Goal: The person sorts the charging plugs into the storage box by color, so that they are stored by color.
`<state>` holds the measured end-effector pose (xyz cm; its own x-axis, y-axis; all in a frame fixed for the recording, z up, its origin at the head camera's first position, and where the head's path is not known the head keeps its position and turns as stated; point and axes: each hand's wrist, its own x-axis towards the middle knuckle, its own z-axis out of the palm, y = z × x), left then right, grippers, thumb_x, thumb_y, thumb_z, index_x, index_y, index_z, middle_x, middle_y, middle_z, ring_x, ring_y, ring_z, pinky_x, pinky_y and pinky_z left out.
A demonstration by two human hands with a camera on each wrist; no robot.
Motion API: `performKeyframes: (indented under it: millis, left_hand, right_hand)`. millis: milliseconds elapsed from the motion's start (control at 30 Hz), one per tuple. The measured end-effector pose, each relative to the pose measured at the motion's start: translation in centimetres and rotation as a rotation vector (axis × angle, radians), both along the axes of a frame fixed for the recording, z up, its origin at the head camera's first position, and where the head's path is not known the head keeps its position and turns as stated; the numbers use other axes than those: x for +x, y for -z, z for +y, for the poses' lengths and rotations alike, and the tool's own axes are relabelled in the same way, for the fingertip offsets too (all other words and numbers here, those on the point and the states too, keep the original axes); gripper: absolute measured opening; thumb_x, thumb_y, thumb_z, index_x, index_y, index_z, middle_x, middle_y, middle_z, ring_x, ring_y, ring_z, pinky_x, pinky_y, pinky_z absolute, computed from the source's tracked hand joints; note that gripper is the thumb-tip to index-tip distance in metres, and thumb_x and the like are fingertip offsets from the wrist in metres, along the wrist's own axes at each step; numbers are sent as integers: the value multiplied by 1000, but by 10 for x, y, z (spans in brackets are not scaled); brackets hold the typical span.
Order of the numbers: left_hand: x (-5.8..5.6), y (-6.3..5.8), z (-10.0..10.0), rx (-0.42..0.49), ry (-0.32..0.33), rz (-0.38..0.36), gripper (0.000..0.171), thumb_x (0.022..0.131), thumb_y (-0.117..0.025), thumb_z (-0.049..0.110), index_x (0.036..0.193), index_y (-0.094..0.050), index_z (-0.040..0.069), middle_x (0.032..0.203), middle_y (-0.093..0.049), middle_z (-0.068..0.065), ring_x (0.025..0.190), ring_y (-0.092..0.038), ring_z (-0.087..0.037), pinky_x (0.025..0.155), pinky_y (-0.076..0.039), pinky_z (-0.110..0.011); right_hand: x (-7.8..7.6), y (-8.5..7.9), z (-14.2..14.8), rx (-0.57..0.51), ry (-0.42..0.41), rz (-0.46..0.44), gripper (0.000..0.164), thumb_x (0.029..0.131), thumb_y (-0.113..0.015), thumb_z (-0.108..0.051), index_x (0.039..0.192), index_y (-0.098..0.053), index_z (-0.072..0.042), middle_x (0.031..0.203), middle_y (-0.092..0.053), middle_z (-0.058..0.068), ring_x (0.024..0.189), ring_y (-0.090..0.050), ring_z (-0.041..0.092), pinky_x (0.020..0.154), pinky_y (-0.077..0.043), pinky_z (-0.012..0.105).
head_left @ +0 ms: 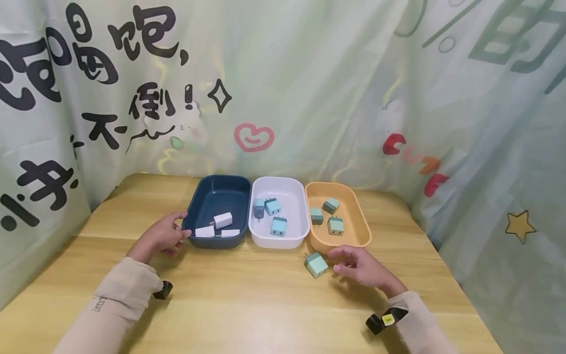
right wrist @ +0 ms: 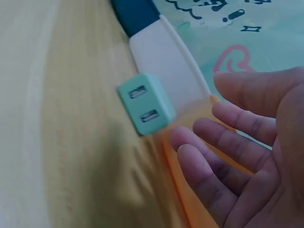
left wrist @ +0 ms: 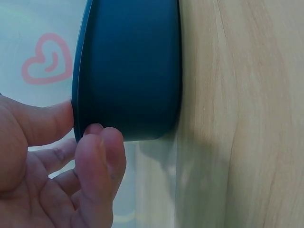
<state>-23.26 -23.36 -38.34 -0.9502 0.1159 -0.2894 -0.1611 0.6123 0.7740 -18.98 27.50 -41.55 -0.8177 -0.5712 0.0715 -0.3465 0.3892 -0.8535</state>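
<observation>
At the left, my left hand (head_left: 164,235) grips the near left corner of a dark blue plastic bin (head_left: 221,184). In the left wrist view its thumb (left wrist: 50,121) meets the rim and the other fingers are at the outer wall. Several white charger plugs (head_left: 222,220) lie in that bin. My right hand (head_left: 363,266), fingers loosely spread and holding nothing, hovers by the front of an orange bin (head_left: 363,231). Just left of its fingertips a mint green USB charger plug (head_left: 316,264) lies on the table, its two ports showing in the right wrist view.
Between the blue and orange bins stands a white bin (head_left: 278,184) with mint and blue-green charger plugs (head_left: 278,226). More green plugs (head_left: 335,226) are in the orange bin. The bins stand side by side on a wooden table (head_left: 247,305), before a printed curtain (head_left: 309,98).
</observation>
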Motion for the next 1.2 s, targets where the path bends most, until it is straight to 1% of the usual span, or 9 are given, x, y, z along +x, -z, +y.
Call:
performKeyframes:
  millis: [100,200,300,533,667,800,933,1067,1200]
  left_hand:
    - [2,2,-1,-5,3,-5,67,98,-56,11,151,-16,-3,100,-51,-20,79,-57,-28,58,-57,-38]
    - [3,2,-1,-13,3,1,66,99,-56,10,151,-17,-3,101,-52,-21,78,-57,-28,58,-57,-38]
    - [2,-1,1,-22,4,2,66,98,-55,9,151,-17,-4,100,-51,-22,78,-57,-27,57,-57,-38]
    - [-1,-3,3,-13,4,-9,66,98,-56,10,150,-17,-3,100,-50,-20,81,-57,-29,58,-57,-38]
    - [0,-2,3,-18,-5,-14,65,98,-55,9,150,-17,-3,101,-50,-21,80,-57,-29,59,-57,-38]
    - [2,-1,2,-17,4,3,65,98,-55,9,150,-17,-4,100,-50,-20,80,-57,-28,58,-57,-38]
    - [3,-1,2,-18,9,12,65,98,-55,8,149,-18,-5,98,-50,-19,80,-57,-29,58,-56,-38]
    - [3,-3,1,-18,9,12,65,98,-55,8,149,-17,-5,100,-50,-20,82,-58,-30,57,-56,-38]
    - [3,-3,1,-12,11,16,64,98,-55,8,149,-17,-5,100,-49,-20,80,-57,-29,57,-56,-38]
  right_hand:
    - [1,8,-5,-8,-33,0,41,92,-65,-5,127,-51,12,126,-53,31,92,-66,34,73,-57,35]
    - [1,13,-11,9,-46,31,44,90,-67,-4,129,-51,9,123,-55,28,83,-67,25,65,-56,32]
    - [-1,15,-15,43,-57,53,45,90,-68,-5,130,-51,7,121,-57,24,79,-65,18,63,-53,27]
    - [-3,15,-21,73,-34,3,54,87,-70,-5,134,-46,8,119,-56,22,79,-64,18,62,-54,28]
    - [-5,19,-23,119,-30,28,63,84,-74,-9,137,-45,9,111,-58,17,77,-62,16,64,-55,29]
    - [-7,22,-26,146,2,32,57,81,-79,-12,128,-52,5,105,-59,12,73,-59,14,63,-53,27]
    - [-6,23,-28,142,45,-27,50,78,-82,-14,118,-56,0,106,-57,11,71,-58,16,60,-51,26]
    - [-1,18,-30,133,68,-55,48,78,-81,-10,117,-55,1,109,-56,13,72,-58,18,60,-50,25]
    - [4,12,-32,94,62,-75,47,78,-81,-6,116,-55,3,110,-57,15,72,-60,20,61,-50,25]
